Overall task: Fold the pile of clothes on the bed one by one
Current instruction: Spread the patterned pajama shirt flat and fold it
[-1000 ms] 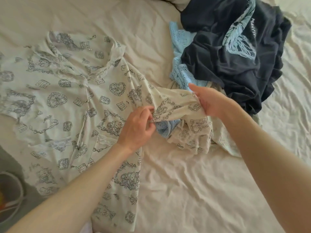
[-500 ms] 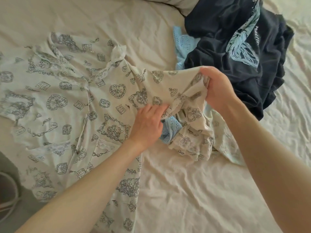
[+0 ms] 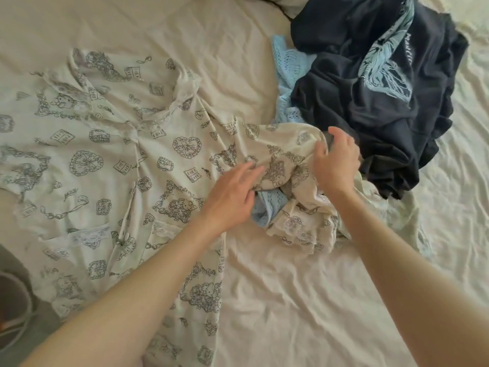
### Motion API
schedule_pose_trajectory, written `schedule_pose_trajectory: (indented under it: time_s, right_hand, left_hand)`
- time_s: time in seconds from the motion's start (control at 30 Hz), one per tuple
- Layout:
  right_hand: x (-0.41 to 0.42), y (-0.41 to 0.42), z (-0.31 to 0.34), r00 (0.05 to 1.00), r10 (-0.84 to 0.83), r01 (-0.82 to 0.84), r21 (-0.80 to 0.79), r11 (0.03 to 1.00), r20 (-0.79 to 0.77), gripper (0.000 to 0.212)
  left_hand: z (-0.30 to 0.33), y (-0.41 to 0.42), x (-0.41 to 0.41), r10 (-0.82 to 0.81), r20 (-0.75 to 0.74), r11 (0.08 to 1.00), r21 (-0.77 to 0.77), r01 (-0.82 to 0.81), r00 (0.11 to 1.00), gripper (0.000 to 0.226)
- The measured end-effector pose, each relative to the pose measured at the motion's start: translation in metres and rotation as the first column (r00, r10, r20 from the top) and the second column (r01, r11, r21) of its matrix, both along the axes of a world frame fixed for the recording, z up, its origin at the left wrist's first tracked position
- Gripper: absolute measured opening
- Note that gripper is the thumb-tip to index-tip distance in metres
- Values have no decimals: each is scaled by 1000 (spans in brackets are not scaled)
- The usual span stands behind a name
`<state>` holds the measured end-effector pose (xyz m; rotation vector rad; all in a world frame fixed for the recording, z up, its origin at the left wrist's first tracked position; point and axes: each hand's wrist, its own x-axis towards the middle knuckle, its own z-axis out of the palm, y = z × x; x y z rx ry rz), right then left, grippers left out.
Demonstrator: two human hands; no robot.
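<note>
A cream pyjama shirt [image 3: 105, 160] with grey printed hearts and bears lies spread face up on the left half of the bed. Its right sleeve [image 3: 285, 154] is bunched up toward the pile. My right hand [image 3: 336, 160] grips the sleeve's end. My left hand [image 3: 232, 192] lies flat on the shirt by the sleeve's base, fingers apart. A light blue knit piece [image 3: 270, 207] peeks out under the sleeve. The pile at upper right holds a dark navy garment [image 3: 370, 102] with a pale blue print.
The beige bedsheet [image 3: 291, 300] is wrinkled in front of me. At the lower left edge is a grey floor area with a round rim [image 3: 16, 308]. A pillow edge [image 3: 288, 4] shows at the top. Pale fabric [image 3: 391, 215] lies under the pile.
My right hand has lowered the raised sleeve back down toward the bed. My left hand has let go of the fabric and now lies flat with fingers spread.
</note>
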<state>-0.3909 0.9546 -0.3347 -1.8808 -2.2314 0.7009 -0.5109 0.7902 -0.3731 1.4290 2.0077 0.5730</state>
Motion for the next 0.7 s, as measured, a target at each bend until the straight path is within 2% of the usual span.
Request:
schedule_pose_trajectory:
  time_s: [0.03, 0.1, 0.23, 0.3, 0.37, 0.43, 0.5, 0.57, 0.63, 0.7]
  right_hand:
    - [3, -19, 0, 995, 97, -95, 100, 990, -14, 43]
    - [9, -62, 1, 976, 212, -201, 190, 961, -44, 41]
    - [24, -147, -7, 966, 242, -224, 181, 958, -86, 31]
    - [29, -183, -14, 964, 253, -237, 165, 957, -85, 30]
    - [35, -215, -19, 970, 205, -198, 62, 978, -129, 29]
    - [40, -244, -23, 984, 108, -137, -202, 970, -145, 27]
    - [44, -275, -30, 995, 65, -92, -490, 867, -72, 25]
    - [49, -306, -35, 999, -10, -23, -614, 789, -50, 22]
    - [54, -329, -36, 985, -164, 88, -659, 747, -54, 24]
    - [59, -345, -38, 972, -222, 111, -673, 732, -81, 33]
  left_hand:
    - [-1, -16, -1, 43, -33, 999, 3, -43, 999, 56]
    - [-5, -53, -1, 74, -64, 996, -53, -77, 995, 53]
    - [-14, -135, 8, -1, -93, 957, -290, -26, 996, 54]
    - [-17, -167, 16, -28, -106, 949, -315, -7, 994, 57]
    - [-14, -191, 27, -20, -105, 958, -287, -11, 994, 59]
    - [-8, -211, 36, 14, -103, 971, -238, -39, 995, 65]
    - [-1, -230, 42, 114, -119, 970, -199, -136, 986, 65]
    - [3, -252, 41, 286, -149, 936, -166, -309, 946, 58]
    - [6, -273, 30, 507, -138, 833, -177, -525, 851, 54]
    - [5, -291, 12, 729, -48, 654, -246, -715, 683, 52]
